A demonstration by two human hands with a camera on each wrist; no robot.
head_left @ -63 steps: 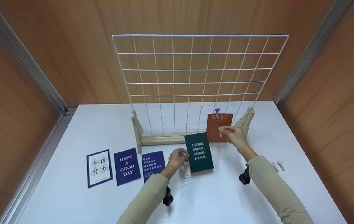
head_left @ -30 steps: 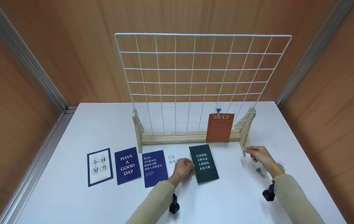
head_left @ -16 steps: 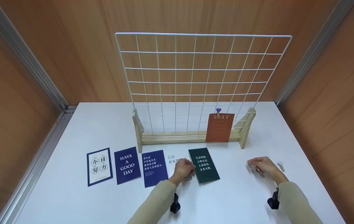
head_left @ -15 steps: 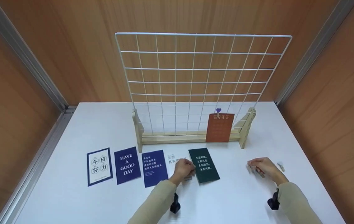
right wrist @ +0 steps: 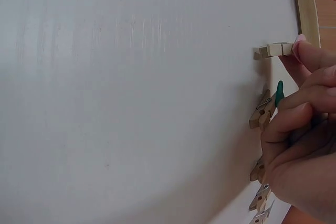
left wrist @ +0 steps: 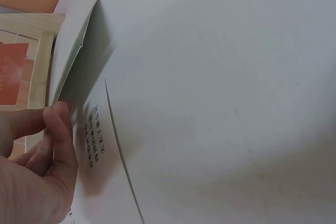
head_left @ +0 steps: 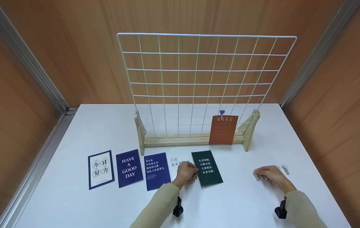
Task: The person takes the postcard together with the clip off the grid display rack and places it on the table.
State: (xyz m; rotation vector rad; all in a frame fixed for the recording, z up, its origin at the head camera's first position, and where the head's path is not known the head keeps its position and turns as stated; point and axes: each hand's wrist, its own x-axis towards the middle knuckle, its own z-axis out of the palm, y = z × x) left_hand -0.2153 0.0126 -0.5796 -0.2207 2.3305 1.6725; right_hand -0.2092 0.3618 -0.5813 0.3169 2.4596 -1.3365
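Note:
My left hand [head_left: 184,172] pinches the left edge of a dark green card [head_left: 207,167] with white lettering. In the left wrist view the green card stands tilted above the table, and a white printed card [left wrist: 107,145] lies beneath the fingers. My right hand [head_left: 271,175], low over the right side of the table, pinches a small wooden clothespin [right wrist: 274,50] between thumb and forefinger. Right by its curled fingers is a green-topped clothespin [right wrist: 265,109], partly hidden, with several more lying below it in the right wrist view.
A white wire grid [head_left: 194,70] stands upright in a wooden base [head_left: 176,142]. On it hangs a red-brown card [head_left: 223,131], clipped by a purple heart clothespin [head_left: 222,113]. Left of my hands lie two blue cards [head_left: 129,168] and a blue-bordered white card [head_left: 101,170].
My right hand has come away from the red-brown card, rightward and down to the loose clothespins, with a clothespin in its fingers. The left hand has lowered the green card toward the table.

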